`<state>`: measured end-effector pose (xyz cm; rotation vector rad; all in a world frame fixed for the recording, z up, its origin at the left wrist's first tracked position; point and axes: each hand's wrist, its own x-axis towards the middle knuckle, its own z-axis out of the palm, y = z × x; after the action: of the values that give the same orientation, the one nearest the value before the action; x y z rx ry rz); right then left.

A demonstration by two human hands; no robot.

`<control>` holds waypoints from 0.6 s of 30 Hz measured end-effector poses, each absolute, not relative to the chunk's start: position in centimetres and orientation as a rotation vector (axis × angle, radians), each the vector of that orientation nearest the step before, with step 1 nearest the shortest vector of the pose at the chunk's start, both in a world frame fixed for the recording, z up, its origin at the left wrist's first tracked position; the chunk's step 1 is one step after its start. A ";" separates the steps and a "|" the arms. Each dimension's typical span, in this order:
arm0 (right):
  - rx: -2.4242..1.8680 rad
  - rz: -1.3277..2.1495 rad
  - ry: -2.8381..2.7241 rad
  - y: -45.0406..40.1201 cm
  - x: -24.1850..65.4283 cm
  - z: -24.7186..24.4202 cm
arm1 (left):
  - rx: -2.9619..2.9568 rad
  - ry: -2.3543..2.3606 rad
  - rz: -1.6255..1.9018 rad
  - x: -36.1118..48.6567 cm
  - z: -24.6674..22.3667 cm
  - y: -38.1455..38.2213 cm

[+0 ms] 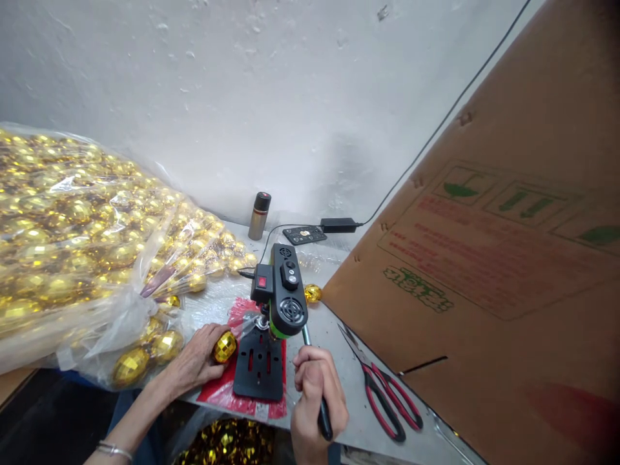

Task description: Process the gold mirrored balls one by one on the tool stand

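Pinched in the left hand (196,357), a shiny gold faceted ball (225,347) sits just left of the slotted black base plate (259,385) under a black machine head (289,290), near the grey table's (329,332) front edge; its long axis is unclear. Opposite, the right hand (317,394) grips a black-ended lever (325,423). Red-and-black scissors (362,357) lie toward the right edge, a clear plastic bag of gold balls (72,226) at the left. Nothing visible blocks ball from plate.

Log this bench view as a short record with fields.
Left hand: holding a gold faceted ball
Right hand: gripping the black-ended lever
Machine: black, small, between the hands, base on red plastic
Left side: clear bag of gold balls
Right side: red-and-black-handled scissors, cardboard box
Behind machine: bottle, black power adapter
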<state>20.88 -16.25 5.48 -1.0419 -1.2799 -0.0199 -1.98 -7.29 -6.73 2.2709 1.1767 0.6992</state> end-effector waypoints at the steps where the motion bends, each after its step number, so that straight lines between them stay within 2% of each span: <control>1: -1.044 -0.019 -1.279 -16.2 20.9 5.5 | 2.288 1.185 0.708 -2.1 -6.8 -7.1; 6: -1.029 -0.020 -1.268 -16.2 20.9 5.4 | 2.391 1.131 0.661 -2.5 -6.7 -6.9; 13: -1.030 0.008 -1.233 -16.1 21.0 5.1 | 2.436 1.066 0.528 -1.6 -4.1 -6.8; 15: -1.032 0.004 -1.229 -16.1 21.0 5.0 | 2.274 1.144 0.670 -1.0 -4.0 -7.0; 18: -1.038 0.009 -1.226 -16.1 20.9 5.1 | 1.695 1.287 1.018 0.1 -4.2 -7.6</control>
<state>20.91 -16.07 5.09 -1.0384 -1.2257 0.0093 0.14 -7.57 -4.22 1.6955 1.2869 1.0176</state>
